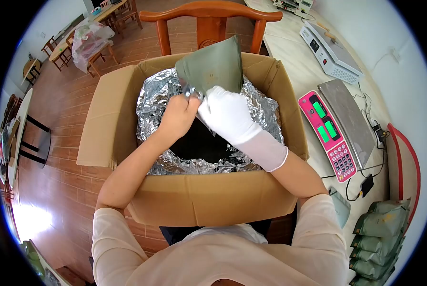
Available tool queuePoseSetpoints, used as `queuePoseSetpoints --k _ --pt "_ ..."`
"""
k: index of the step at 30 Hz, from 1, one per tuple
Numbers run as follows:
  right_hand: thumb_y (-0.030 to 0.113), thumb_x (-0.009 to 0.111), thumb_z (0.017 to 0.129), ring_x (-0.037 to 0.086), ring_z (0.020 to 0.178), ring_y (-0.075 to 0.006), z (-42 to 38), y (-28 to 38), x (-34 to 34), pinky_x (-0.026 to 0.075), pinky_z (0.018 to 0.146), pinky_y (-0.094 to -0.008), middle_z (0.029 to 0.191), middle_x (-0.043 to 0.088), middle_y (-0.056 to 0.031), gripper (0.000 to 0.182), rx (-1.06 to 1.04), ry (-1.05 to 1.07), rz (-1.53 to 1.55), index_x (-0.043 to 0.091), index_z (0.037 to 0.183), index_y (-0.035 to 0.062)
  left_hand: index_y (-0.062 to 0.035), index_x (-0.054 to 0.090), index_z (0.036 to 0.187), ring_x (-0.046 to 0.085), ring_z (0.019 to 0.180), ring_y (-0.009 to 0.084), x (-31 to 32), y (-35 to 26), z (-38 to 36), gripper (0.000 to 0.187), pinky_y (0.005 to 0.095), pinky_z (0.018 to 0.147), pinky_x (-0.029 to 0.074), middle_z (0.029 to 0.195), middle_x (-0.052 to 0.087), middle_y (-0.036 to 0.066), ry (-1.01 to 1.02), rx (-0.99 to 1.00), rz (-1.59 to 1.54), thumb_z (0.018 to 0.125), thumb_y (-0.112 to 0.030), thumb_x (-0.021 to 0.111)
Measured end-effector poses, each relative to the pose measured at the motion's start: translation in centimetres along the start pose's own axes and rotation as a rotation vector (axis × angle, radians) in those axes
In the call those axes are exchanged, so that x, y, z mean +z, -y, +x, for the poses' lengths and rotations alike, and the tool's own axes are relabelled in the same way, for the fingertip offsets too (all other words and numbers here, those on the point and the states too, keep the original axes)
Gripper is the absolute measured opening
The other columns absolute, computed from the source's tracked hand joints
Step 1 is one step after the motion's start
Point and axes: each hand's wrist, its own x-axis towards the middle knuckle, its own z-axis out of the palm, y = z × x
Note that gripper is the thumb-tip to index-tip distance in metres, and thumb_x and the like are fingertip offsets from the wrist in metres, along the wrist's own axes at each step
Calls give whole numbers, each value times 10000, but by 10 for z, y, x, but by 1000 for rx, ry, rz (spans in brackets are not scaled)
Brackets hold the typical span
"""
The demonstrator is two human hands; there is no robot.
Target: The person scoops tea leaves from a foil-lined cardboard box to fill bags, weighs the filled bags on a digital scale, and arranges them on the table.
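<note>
Both hands are over a cardboard box [189, 200] lined with crinkled silver foil [156, 100]. Dark, fine-looking contents [199, 143] lie inside the foil; their kind I cannot make out. A dull green pouch [211, 66] stands up beyond my hands, above the box's far side. My bare left hand [177, 115] is closed at the pouch's near edge. Beside it, my right hand [227, 114], in a white glove, is closed on the same edge, its fingertips partly hidden. Some shiny clear or silver material shows between the two hands.
On the right-hand table are a pink digital scale [327, 136] with a metal platform and a white machine [330, 52]. Several filled green pouches [380, 238] stand at lower right. A wooden chair [211, 24] is behind the box. Cables [366, 102] run along the wall.
</note>
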Motion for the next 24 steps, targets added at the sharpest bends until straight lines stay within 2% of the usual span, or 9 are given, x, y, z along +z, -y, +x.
queuePoseSetpoints --k 6,9,11,12,16,19,21,23,24 --pt "257 551 792 616 628 -343 14 -14 -15 498 604 -425 681 607 -181 272 163 -76 62 594 660 24 64 548 750 584 558 377 -10 -15 13 295 405 549 459 628 551 260 -191 -68 -214 875 -197 493" --pt "260 579 788 616 692 -327 14 -10 -13 496 637 -417 729 604 -165 250 169 112 92 596 720 20 57 544 739 562 561 394 -1 -4 17 299 417 539 439 642 557 248 -228 42 -72 881 -202 504" --pt "255 624 766 597 780 -314 13 3 -20 488 683 -402 840 583 -131 247 60 -72 60 588 840 22 55 545 744 546 572 405 1 -4 20 293 432 536 425 637 551 243 -286 45 -69 880 -203 515" --pt "202 653 734 557 805 -262 15 10 -24 475 695 -362 869 511 -72 270 -32 -229 28 566 936 46 55 545 748 552 576 402 -4 -11 20 288 433 541 429 634 551 244 -315 32 -94 879 -200 515" --pt "127 620 717 482 723 -166 22 24 -29 443 639 -308 782 415 -17 201 -299 -387 -347 566 910 116 44 558 767 570 543 361 -14 -31 14 234 406 536 447 601 559 222 -375 7 -231 880 -154 503" --pt "84 649 672 521 737 -220 16 18 -36 434 637 -353 839 504 -32 335 -373 -417 -248 615 1001 139 31 557 769 568 524 340 -24 -45 5 215 391 524 449 597 565 207 -358 -71 -321 880 -144 500" --pt "103 613 720 537 701 -211 17 17 -38 426 610 -352 791 529 -18 298 -355 -298 -296 623 1016 144 25 551 764 565 511 329 -22 -41 6 211 383 515 449 593 565 200 -339 -112 -399 881 -143 500" --pt "114 568 776 534 672 -200 18 17 -32 431 599 -330 686 500 -51 36 -106 -130 -539 590 803 122 14 548 791 564 490 148 -13 -29 7 286 296 496 456 571 569 94 -369 88 -151 931 -226 477" --pt "98 516 809 586 656 -248 17 17 -32 449 597 -367 680 567 -101 103 -26 -36 -433 607 854 82 -2 540 774 578 489 236 -11 -29 6 240 352 497 461 561 564 126 -382 157 -14 912 -190 486"
